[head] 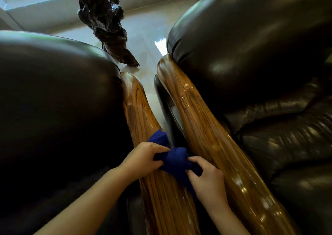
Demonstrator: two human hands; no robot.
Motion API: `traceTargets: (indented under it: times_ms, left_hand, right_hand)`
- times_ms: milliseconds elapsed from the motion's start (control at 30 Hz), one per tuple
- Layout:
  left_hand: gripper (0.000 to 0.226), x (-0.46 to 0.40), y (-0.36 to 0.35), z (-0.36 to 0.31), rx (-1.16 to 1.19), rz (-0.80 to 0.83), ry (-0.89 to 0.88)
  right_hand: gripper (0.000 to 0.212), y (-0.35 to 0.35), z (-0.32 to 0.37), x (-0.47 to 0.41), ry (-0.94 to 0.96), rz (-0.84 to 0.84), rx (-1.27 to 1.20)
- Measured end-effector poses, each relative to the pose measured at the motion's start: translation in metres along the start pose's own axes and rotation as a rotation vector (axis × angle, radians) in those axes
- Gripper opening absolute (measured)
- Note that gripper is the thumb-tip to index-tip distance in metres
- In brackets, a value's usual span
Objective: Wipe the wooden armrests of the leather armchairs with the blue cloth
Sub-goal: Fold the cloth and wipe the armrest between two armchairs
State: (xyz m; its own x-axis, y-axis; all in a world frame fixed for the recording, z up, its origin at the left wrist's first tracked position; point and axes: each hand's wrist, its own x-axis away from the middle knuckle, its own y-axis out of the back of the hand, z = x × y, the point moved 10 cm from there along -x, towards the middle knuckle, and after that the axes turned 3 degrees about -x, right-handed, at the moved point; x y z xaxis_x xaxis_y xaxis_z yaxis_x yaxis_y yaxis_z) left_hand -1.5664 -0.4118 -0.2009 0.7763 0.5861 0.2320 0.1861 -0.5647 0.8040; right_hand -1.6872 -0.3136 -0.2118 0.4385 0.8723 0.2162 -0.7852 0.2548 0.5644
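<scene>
Blue cloth bunched between left hand and right hand.

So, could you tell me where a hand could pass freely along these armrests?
Free: the right armrest, bare along its whole length, and the left armrest beyond the blue cloth. Crowded: the narrow gap between the armrests, where the left hand and right hand bunch the cloth.

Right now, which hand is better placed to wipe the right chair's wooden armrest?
Right hand: it grips the blue cloth beside the right armrest. The left hand is over the left armrest.
</scene>
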Motion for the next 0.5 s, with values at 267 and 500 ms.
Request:
traceTargets:
  times_ms: [267,500]
  left_hand:
    - [0.026,0.059,0.047,-0.064,0.133,-0.275,0.243]
    - [0.024,0.076,0.058,-0.146,0.154,-0.395,0.287]
  right_hand:
    - [0.025,0.091,0.065,0.022,0.196,0.132,0.051]
    - [0.022,0.164,0.088,0.038,0.377,0.197,0.111]
